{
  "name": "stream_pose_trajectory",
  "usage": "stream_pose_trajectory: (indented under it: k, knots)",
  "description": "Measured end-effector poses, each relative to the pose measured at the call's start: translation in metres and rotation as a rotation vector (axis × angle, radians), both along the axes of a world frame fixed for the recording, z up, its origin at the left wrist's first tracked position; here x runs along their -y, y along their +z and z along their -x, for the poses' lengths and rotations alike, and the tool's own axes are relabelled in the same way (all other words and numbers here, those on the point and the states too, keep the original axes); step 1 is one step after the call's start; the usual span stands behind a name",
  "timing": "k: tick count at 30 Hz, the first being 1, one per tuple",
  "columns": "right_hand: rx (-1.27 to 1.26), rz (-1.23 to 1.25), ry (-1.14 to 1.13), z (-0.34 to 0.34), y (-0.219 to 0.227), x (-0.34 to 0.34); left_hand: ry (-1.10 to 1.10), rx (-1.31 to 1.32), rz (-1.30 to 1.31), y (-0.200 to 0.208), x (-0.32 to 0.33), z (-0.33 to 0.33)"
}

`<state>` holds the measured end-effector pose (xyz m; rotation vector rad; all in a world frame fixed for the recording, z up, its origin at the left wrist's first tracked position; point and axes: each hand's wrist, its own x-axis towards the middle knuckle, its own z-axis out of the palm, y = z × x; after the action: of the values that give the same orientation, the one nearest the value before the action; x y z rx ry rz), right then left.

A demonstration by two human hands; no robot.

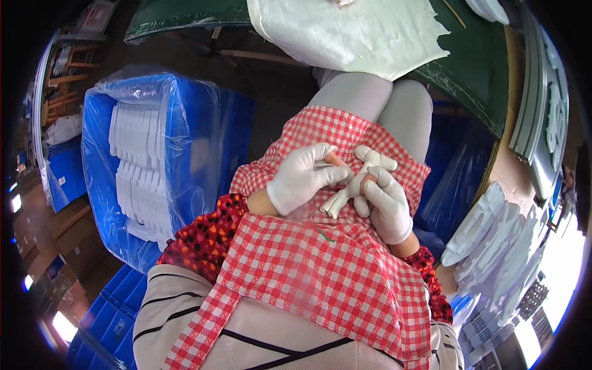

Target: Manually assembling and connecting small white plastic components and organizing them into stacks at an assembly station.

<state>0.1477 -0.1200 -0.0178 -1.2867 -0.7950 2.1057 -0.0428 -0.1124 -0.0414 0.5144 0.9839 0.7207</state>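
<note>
Over my lap, both hands wear white gloves with some fingertips bare. My right hand (pixel 390 206) is closed around a crumpled white cloth glove (pixel 372 160), whose stubby finger-like ends stick out above and below the grip. Close by on its left, my left hand (pixel 305 177) is closed in a pinch, its fingertips right at the crumpled glove's edge. What sits between those fingertips is too small to tell. Under both hands spreads a red-and-white checked apron (pixel 308 259), with a short green strand (pixel 325 235) lying on it.
On the left stands a blue crate (pixel 179 123) lined with clear plastic, holding stacked white parts (pixel 137 135). Ahead is a green table (pixel 475 68) with a white sheet (pixel 351 37) hanging over its edge. More white flat parts (pixel 487 234) are stacked at the right.
</note>
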Motion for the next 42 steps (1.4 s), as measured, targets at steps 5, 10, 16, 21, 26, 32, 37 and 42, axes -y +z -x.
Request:
stream_pose_trajectory:
  k: [5, 10, 16, 21, 26, 32, 37, 42]
  knots:
    - [0.040, 0.015, -0.048, 0.004, 0.005, -0.002, 0.087, 0.264, 0.015, -0.012, -0.003, 0.000]
    - [0.062, 0.026, -0.020, 0.004, 0.011, -0.004, -0.089, 0.278, -0.066, -0.012, -0.007, -0.011]
    - [0.222, 0.017, -0.018, 0.002, 0.008, 0.001, -0.116, 0.152, -0.236, -0.003, -0.013, -0.036]
    - [0.432, -0.041, 0.029, 0.002, 0.008, 0.002, -0.148, -0.066, -0.480, 0.006, -0.012, -0.031]
    - [0.373, -0.017, 0.030, -0.003, 0.009, -0.005, -0.137, -0.158, -0.115, 0.001, -0.015, -0.032]
    - [0.307, -0.432, 0.113, -0.007, 0.003, -0.002, -0.034, 0.035, 0.166, 0.005, -0.021, -0.030]
    - [0.229, -0.401, 0.048, -0.002, 0.007, 0.001, 0.013, 0.062, 0.135, 0.007, -0.017, -0.025]
    - [0.192, -0.171, 0.093, -0.002, 0.000, -0.002, -0.015, 0.042, 0.097, 0.012, -0.017, -0.024]
